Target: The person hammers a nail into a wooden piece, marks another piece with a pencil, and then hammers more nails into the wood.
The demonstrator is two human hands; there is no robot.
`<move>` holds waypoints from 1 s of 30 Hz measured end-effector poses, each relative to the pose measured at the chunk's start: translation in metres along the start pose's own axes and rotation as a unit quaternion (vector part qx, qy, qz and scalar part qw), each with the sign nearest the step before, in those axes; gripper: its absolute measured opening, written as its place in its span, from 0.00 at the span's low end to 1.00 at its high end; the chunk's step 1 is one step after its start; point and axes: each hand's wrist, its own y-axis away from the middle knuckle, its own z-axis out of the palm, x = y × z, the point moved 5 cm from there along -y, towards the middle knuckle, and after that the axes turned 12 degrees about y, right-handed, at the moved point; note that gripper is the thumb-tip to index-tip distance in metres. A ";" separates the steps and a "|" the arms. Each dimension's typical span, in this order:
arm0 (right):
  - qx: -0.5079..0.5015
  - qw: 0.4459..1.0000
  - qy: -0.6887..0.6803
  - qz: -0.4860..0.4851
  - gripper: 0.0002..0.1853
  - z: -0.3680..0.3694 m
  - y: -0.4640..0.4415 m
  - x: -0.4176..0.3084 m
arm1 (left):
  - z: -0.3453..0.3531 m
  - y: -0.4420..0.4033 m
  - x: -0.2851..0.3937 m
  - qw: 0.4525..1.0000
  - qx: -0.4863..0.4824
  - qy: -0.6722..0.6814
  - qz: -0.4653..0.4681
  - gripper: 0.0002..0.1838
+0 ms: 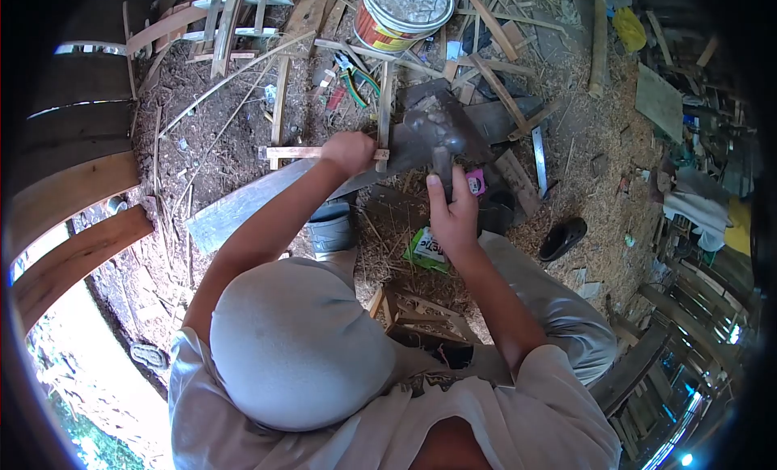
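Note:
My left hand is closed around a thin wooden crosspiece. This piece lies across two upright slats, forming a small wooden frame over a long grey board. To its right, my right hand grips the dark handle of a hammer, thumb along the handle. The hammer's head is hard to make out against a dark, worn block beyond it. Green-handled pliers lie on the ground between the slats, past my left hand.
A paint bucket stands at the far side. Wood strips and shavings litter the ground. A metal strip, a black clog and a green-white packet lie near my legs. Curved planks line the left.

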 end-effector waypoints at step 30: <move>-0.063 0.994 0.090 0.018 0.18 0.047 0.022 0.051 | 0.002 -0.003 -0.001 1.000 0.002 0.016 -0.021 0.11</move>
